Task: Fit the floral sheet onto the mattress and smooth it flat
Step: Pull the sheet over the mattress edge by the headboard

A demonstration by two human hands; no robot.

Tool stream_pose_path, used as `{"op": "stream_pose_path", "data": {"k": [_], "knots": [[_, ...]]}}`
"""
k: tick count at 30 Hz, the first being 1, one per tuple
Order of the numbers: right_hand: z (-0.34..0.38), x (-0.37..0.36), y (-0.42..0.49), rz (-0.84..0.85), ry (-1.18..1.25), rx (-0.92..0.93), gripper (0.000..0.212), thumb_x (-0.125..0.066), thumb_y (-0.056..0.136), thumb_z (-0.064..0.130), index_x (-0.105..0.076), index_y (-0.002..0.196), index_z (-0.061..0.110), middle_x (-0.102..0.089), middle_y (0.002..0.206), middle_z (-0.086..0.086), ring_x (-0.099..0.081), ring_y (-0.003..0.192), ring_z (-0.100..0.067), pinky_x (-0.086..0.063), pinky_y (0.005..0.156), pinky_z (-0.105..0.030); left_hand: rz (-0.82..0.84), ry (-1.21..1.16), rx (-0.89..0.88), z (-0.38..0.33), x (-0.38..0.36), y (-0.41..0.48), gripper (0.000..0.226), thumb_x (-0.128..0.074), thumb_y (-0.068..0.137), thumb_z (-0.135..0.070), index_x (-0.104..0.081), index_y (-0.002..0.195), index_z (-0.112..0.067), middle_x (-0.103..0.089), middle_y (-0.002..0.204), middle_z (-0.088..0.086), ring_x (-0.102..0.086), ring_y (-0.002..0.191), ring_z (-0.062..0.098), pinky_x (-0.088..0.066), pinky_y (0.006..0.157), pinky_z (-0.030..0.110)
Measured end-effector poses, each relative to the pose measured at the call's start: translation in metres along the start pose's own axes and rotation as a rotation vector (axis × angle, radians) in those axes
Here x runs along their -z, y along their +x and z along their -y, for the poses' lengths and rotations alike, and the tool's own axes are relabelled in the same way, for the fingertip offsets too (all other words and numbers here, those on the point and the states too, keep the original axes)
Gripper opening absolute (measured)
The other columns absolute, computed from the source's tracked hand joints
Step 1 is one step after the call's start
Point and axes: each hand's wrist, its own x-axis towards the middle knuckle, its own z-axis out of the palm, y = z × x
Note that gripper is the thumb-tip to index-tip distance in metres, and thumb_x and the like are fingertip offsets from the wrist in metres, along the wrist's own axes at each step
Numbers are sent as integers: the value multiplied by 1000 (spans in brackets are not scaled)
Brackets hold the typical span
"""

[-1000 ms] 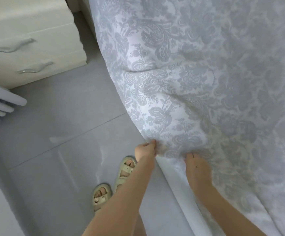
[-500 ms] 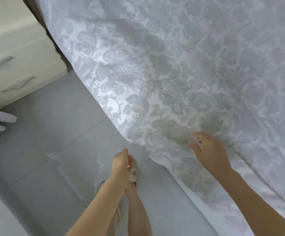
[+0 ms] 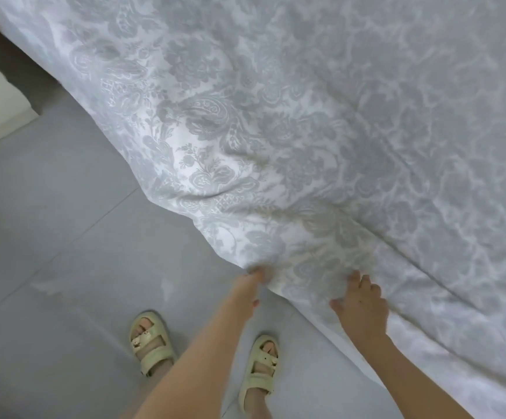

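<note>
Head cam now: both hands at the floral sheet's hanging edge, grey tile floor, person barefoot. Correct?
One thing is wrong: the person is not barefoot. The head view shows pale sandals on both feet. The rest stands: the left hand and the right hand are both at the hanging edge of the floral sheet, above the grey tile floor.

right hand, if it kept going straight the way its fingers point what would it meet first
The floral sheet: the right hand grips its draped fabric, fingers pointing into it. Behind the cloth is probably the mattress side, but that is hidden.
</note>
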Motion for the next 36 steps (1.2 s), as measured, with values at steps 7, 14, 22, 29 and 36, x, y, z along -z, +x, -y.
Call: {"op": "stream_pose_path", "data": {"k": [7,14,22,29,36], "knots": [[-33,-31,11,-298,118,371,43,-90,26,-9,-54,45,7,-49,43,-8,-49,36,-23,-36,33,-24,-221,-251,-214,50,-49,20,29,-67,85,-19,-48,64,-12,-49,69,6,-51,68,20,-49,68,32],[-100,-9,-9,-446,202,592,45,-87,26,-11,-51,41,10,-48,41,-4,-48,34,-24,-19,38,-15,-452,-136,-437,115,-58,-137,40,-77,71,-39,-59,63,-5,-66,59,4,-63,59,11,-44,60,18],[-112,-18,1,-466,291,652,15,-80,73,12,-67,71,5,-60,63,-8,-59,54,-30,-39,43,-29,-336,-221,-448,122,-67,-131,47,-55,86,-54,-44,76,-10,-41,72,9,-47,67,20,-52,79,37],[-106,-52,-39,-593,220,557,28,-80,71,18,-70,92,2,-64,73,-8,-60,57,-29,-46,44,-31,-247,-389,-44,182,-48,-15,48,-50,95,-36,-43,134,-8,-44,118,11,-47,89,27,-47,86,42],[-113,-122,-50,-277,60,396,96,-90,47,43,-55,126,3,-61,111,-22,-63,83,-39,-56,54,-41,64,-321,-134,172,-87,37,22,-55,92,-29,-56,112,-21,-56,113,-3,-55,110,23,-50,73,27]]}}
